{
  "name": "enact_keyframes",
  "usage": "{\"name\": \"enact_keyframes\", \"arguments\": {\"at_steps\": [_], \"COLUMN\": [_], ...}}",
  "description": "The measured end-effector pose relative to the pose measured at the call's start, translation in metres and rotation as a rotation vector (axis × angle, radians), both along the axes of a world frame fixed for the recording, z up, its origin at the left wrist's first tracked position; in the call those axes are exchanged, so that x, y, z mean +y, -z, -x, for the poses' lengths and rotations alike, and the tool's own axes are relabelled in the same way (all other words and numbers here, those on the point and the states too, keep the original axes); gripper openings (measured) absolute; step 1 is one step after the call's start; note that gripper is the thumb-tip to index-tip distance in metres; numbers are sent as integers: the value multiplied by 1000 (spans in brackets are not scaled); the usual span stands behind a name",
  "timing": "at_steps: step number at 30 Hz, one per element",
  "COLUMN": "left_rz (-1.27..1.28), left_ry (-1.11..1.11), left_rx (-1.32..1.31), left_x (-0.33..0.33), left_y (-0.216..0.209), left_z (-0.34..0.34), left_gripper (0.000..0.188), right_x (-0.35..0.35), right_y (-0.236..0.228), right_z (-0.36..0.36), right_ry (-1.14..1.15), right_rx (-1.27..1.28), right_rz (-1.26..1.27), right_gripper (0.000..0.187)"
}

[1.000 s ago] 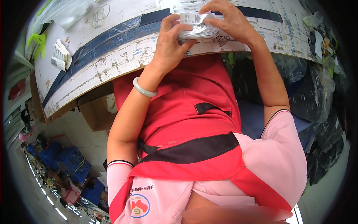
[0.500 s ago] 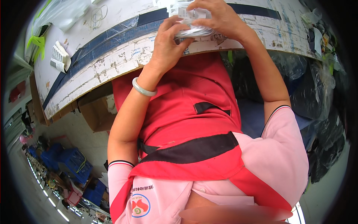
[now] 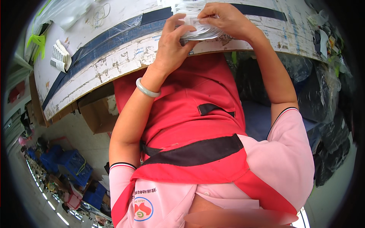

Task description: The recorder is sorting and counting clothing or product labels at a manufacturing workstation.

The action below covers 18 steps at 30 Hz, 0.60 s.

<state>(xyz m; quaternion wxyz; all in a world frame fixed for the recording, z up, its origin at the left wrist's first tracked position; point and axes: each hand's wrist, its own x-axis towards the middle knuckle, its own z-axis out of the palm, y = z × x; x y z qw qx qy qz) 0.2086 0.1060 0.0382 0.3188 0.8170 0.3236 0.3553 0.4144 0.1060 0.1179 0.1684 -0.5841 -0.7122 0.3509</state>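
Note:
A thick stack of white printed labels (image 3: 203,33) rests at the table's near edge, between my two hands. My left hand (image 3: 173,41) curls round the stack's left side, thumb below and fingers on top. At its upper right, my right hand (image 3: 227,21) pinches the labels with thumb and fingertips. More white printed sheets (image 3: 186,7) lie just beyond the stack. The lowest layers fan out toward me, and part of the stack is covered by my fingers.
The worn white table (image 3: 125,62) carries dark blue strips (image 3: 110,36). A smaller folded bundle of labels (image 3: 61,56) lies at the left, near a bright green tie (image 3: 38,45). Clear plastic bags (image 3: 70,15) sit at the far left. A cardboard box (image 3: 97,114) stands under the table.
My right hand has drawn its fingers together into a pinch at the top of the labels. My left hand stays almost in place.

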Motion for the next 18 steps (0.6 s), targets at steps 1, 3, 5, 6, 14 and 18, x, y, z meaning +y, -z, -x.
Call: {"name": "enact_keyframes", "arguments": {"at_steps": [1,3,5,6,14,18], "left_rz": [-1,-17,-38,-59,-15,-36], "left_ry": [3,4,-1,5,-27,-37], "left_rx": [-2,0,-1,-4,-20,-9], "left_x": [0,-1,0,1,-1,1], "left_y": [0,0,0,0,-7,-6], "left_z": [-1,-2,-1,-2,-5,-4], "left_gripper": [35,36,36,37,69,76], "right_x": [-2,-4,-5,-5,1,-4], "right_y": [8,17,22,25,35,25], "right_z": [-2,-4,-3,-4,-12,-3], "right_ry": [-22,-48,29,31,-29,-2], "right_rx": [-72,-142,-212,-212,-207,-123], "right_rz": [-161,-321,-498,-497,-352,-430], "right_gripper": [21,23,26,26,25,25]}}
